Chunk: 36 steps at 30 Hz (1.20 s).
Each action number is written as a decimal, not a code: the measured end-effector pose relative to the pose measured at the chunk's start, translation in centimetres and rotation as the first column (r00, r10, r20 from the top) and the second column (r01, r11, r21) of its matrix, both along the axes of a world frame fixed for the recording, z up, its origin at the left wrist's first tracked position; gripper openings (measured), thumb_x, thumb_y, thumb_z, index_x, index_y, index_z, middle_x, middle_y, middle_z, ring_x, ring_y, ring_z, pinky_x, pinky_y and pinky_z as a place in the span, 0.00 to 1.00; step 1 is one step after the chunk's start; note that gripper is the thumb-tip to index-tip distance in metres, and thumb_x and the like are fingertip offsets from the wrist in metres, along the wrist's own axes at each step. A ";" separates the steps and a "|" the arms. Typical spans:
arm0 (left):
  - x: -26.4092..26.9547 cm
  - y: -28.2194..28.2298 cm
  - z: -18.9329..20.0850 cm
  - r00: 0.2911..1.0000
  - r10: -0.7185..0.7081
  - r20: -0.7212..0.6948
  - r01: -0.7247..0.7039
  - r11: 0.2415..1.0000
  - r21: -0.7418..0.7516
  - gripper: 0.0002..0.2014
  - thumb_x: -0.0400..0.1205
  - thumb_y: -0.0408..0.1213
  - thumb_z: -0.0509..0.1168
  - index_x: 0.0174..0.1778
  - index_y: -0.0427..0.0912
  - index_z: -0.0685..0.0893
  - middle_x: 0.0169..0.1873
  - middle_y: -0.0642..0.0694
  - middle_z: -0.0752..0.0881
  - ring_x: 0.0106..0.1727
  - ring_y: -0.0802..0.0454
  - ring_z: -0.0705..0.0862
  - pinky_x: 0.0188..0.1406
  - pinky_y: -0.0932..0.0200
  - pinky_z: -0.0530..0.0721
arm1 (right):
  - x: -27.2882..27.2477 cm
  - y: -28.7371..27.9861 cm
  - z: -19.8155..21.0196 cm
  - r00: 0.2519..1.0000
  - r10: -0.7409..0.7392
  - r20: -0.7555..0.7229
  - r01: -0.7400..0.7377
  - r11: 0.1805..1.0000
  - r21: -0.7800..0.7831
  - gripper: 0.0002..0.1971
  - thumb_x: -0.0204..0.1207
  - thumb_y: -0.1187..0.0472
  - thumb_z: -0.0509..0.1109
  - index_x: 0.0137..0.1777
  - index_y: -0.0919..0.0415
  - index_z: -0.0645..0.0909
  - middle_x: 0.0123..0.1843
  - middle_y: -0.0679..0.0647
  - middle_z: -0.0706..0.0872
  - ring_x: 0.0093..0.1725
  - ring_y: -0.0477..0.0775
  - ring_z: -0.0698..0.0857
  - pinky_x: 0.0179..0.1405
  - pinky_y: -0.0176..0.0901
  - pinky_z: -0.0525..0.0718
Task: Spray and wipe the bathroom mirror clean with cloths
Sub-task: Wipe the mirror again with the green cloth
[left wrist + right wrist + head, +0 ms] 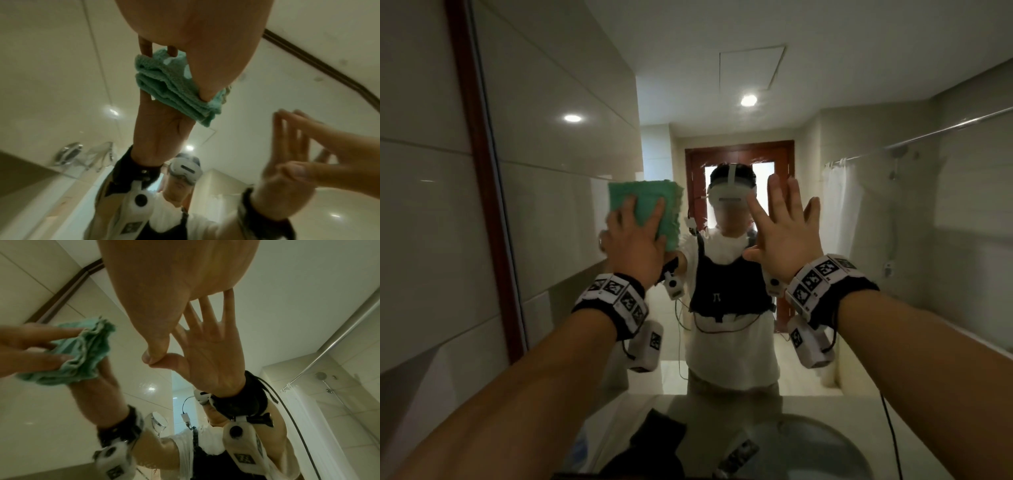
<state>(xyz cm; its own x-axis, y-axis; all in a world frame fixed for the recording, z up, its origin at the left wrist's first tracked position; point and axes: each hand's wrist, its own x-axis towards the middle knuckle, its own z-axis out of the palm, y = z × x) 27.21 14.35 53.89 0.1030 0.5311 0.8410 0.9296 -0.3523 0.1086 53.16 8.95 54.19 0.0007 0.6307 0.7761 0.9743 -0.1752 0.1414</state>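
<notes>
Against the mirror (859, 85), left hand (635, 245) presses a green cloth (645, 205); right hand (779, 233) lies flat, fingers spread.

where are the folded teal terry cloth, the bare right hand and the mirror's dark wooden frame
folded teal terry cloth (643, 202), head view, on its upper face
bare right hand (784, 236), head view, on its back
dark wooden mirror frame (479, 144), head view, on the left upright
</notes>
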 end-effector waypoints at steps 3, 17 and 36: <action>4.7 -1.5 1.2 0.996 -0.036 -0.084 0.039 0.999 0.035 0.31 0.86 0.52 0.59 0.85 0.66 0.56 0.85 0.42 0.51 0.83 0.33 0.53 0.80 0.32 0.59 | 0.1 -0.2 0.0 1.000 0.030 0.004 -0.030 0.999 -0.013 0.56 0.70 0.27 0.66 0.85 0.42 0.31 0.85 0.57 0.24 0.83 0.67 0.26 0.79 0.79 0.42; 5.6 -0.9 5.1 0.995 0.015 0.100 -0.017 1.000 0.025 0.32 0.85 0.55 0.61 0.85 0.64 0.57 0.85 0.41 0.55 0.81 0.33 0.56 0.76 0.31 0.62 | 0.9 -0.2 0.0 0.998 0.063 -0.004 -0.063 0.998 -0.011 0.53 0.71 0.25 0.61 0.85 0.41 0.32 0.85 0.55 0.24 0.84 0.65 0.27 0.80 0.75 0.38; 0.3 0.1 1.9 0.992 0.015 0.126 -0.013 1.000 -0.011 0.33 0.84 0.48 0.64 0.85 0.59 0.60 0.84 0.36 0.55 0.80 0.29 0.57 0.76 0.30 0.63 | 0.1 0.0 -0.6 0.999 0.008 -0.046 -0.008 1.000 0.010 0.56 0.71 0.29 0.67 0.86 0.44 0.32 0.86 0.57 0.26 0.84 0.65 0.27 0.81 0.76 0.42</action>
<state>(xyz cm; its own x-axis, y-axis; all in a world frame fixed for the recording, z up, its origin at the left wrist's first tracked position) 27.56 14.49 55.80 -0.0112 0.5399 0.8417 0.9130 -0.3377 0.2288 53.23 8.98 53.63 0.0313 0.6235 0.7812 0.9812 -0.1683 0.0949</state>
